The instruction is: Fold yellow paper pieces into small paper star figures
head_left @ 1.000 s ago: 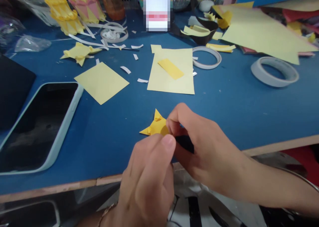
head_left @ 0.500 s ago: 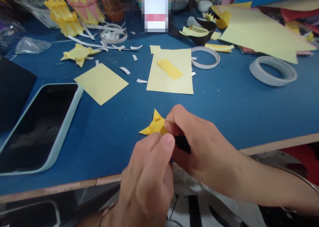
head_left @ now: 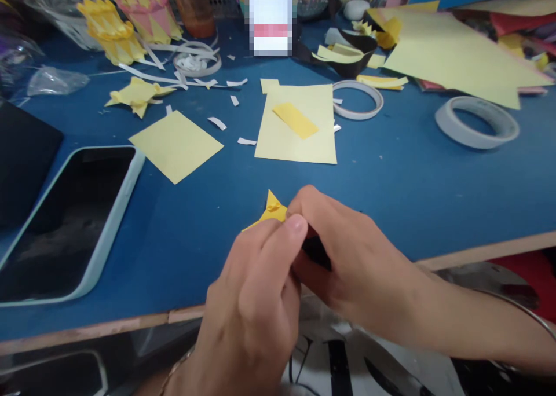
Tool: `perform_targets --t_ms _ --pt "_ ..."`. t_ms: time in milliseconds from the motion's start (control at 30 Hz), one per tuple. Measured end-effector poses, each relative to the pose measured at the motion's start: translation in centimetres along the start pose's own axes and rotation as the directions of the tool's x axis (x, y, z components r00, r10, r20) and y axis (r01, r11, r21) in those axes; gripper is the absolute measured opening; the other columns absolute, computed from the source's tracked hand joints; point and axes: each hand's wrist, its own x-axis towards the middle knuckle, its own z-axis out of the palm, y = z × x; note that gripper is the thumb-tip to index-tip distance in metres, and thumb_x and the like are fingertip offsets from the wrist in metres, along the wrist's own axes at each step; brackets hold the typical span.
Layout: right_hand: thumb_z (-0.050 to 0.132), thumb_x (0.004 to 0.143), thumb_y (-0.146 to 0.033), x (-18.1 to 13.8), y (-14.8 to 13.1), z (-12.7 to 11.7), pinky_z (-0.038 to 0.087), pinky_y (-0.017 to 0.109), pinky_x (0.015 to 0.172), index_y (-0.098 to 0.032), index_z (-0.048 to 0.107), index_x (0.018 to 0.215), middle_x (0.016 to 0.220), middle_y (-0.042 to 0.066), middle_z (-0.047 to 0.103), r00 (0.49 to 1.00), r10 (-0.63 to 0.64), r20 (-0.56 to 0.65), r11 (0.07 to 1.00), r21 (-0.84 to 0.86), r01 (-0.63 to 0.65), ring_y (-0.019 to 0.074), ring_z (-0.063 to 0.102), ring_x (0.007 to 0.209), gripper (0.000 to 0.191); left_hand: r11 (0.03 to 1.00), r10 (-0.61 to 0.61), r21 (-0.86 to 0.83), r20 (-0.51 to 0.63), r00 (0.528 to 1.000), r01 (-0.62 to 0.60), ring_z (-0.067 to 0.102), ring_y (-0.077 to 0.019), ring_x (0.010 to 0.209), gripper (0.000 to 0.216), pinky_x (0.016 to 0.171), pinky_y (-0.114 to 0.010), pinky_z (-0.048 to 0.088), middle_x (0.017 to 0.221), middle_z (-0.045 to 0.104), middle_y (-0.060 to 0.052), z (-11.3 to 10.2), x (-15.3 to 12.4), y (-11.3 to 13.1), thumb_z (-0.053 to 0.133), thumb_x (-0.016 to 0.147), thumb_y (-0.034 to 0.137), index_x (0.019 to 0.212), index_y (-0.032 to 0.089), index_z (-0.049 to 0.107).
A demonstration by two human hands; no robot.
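Down at the near edge of the blue tabletop (head_left: 186, 245), two bare hands meet, and it's close work! The left hand (head_left: 260, 292) is curled nearly closed, thumb tip up against the other hand's fingers. The right hand (head_left: 360, 245) bends in from the side, fingers tucked, a thin bangle round its wrist. Between them, there it is: a yellow paper star (head_left: 272, 213), gripped by both, one point poking out away from the person, the nearer part lost behind the knuckles. Just what the fingertips pinch, I cannot tell.

Over to the left lies a phone (head_left: 69, 222) in a pale blue case, its screen dark. Just beyond its top corner, a pale yellow square (head_left: 176, 147) sits cornerwise. Straight ahead of the hands, a pale yellow sheet (head_left: 295, 150) carries a deeper yellow strip (head_left: 296, 121) laid aslant. Well off to the right, a wide tape roll (head_left: 452, 128); nearer the middle, a thin ring (head_left: 357, 116) meets the sheet's right edge.

Farther back, a pale yellow star (head_left: 136, 93) on the left, big paper sheets (head_left: 456, 54) on the right, and at the rear a bright, pixelated screen (head_left: 271, 8)!
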Motion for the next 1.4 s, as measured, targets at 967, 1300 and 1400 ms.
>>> perform_targets --t_ms 967,1300,1400 --pt "0.046 0.068 0.006 -1.8 0.3 1.2 0.038 0.024 0.061 -0.020 0.032 0.080 0.083 -0.001 0.043 0.980 -0.169 -0.108 0.985 0.011 0.171 0.0108 0.039 0.075 0.032 0.946 -0.213 -0.197 0.220 0.952 0.257 0.059 -0.0196 0.098 0.081 0.071 -0.031 0.058 0.115 0.051 -0.003 -1.5 2.7 -0.5 0.058 0.073 0.009 0.139 0.040 0.023" --pt "0.045 0.069 0.007 -2.0 0.3 1.0 0.038 0.024 0.061 -0.020 0.032 0.081 0.085 0.000 0.045 0.980 -0.179 -0.083 0.984 -0.006 0.179 0.0108 0.039 0.075 0.032 0.938 -0.215 -0.224 0.223 0.951 0.264 0.060 -0.0206 0.097 0.078 0.075 -0.034 0.059 0.115 0.051 -0.004 -1.4 2.6 -0.5 0.059 0.075 0.010 0.139 0.038 0.023" --pt "0.045 0.069 0.007 -2.0 0.3 1.0 0.038 0.023 0.060 -0.020 0.031 0.080 0.083 -0.001 0.044 0.982 -0.177 -0.072 0.984 -0.015 0.176 0.0105 0.038 0.073 0.032 0.941 -0.209 -0.219 0.218 0.953 0.257 0.061 -0.0198 0.095 0.079 0.074 -0.033 0.059 0.114 0.051 -0.003 -1.4 2.6 -0.5 0.059 0.074 0.010 0.139 0.038 0.023"
